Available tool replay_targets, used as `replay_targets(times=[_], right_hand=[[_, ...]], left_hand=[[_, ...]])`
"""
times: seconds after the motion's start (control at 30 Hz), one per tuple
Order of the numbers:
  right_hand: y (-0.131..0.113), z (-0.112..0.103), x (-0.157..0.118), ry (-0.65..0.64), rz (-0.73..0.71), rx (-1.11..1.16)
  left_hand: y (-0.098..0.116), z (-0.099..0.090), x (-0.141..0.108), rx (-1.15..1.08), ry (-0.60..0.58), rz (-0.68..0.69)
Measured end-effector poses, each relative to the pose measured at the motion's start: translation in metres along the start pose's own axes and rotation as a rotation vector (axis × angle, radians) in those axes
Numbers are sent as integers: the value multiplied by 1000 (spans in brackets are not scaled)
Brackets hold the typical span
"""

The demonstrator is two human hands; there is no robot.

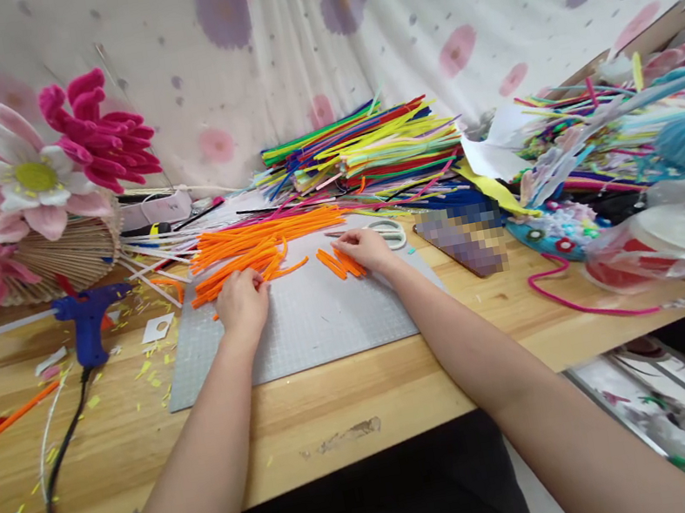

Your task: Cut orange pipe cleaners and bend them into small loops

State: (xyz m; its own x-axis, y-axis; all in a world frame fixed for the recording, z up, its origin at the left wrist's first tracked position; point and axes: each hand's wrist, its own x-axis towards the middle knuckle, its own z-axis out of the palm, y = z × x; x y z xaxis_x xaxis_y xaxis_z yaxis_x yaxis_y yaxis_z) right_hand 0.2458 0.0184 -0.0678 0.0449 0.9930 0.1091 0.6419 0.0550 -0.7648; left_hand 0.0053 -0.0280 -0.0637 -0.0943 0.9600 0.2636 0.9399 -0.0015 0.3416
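Observation:
On a grey cutting mat [327, 321] lies a pile of long orange pipe cleaners [265, 233]. My left hand [244, 299] rests at the near side of that pile, its fingers curled together; whether anything is between the fingertips is too small to tell. My right hand [366, 248] is closed at the top of a small group of short orange pieces [331, 264], touching them or just above them; what its fingertips hold is hidden. Scissors with pale handles [390, 234] lie just behind my right hand, their blades pointing left.
A blue glue gun [87, 323] with a black cord stands at the left, below fuzzy flowers [33, 176]. Bundles of coloured pipe cleaners [364, 151] lie at the back. A phone [460, 246], a pink strand [562, 297] and a plastic-wrapped roll [664, 239] are to the right.

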Motion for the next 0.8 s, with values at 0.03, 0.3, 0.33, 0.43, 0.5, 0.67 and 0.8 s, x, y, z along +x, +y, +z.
replay_targets(times=[0.03, 0.3, 0.33, 0.43, 0.5, 0.67, 0.8], right_hand=[[-1, 2, 1, 19, -3, 7], [-11, 8, -12, 270, -326, -95], [-16, 10, -15, 249, -393, -148], [-28, 21, -25, 133, -535, -319], [-34, 27, -27, 72, -585, -402], [-35, 34, -26, 91, -627, -449], [-32, 28, -23, 254, -548, -430]], left_hand=[[-1, 0, 0, 4, -9, 1], [7, -7, -3, 71, 181, 57], [9, -7, -4, 73, 207, 74], [14, -5, -6, 48, 251, 129], [16, -2, -6, -1, 260, 169], [18, 3, -7, -127, 251, 339], [18, 2, -8, -138, 340, 317]])
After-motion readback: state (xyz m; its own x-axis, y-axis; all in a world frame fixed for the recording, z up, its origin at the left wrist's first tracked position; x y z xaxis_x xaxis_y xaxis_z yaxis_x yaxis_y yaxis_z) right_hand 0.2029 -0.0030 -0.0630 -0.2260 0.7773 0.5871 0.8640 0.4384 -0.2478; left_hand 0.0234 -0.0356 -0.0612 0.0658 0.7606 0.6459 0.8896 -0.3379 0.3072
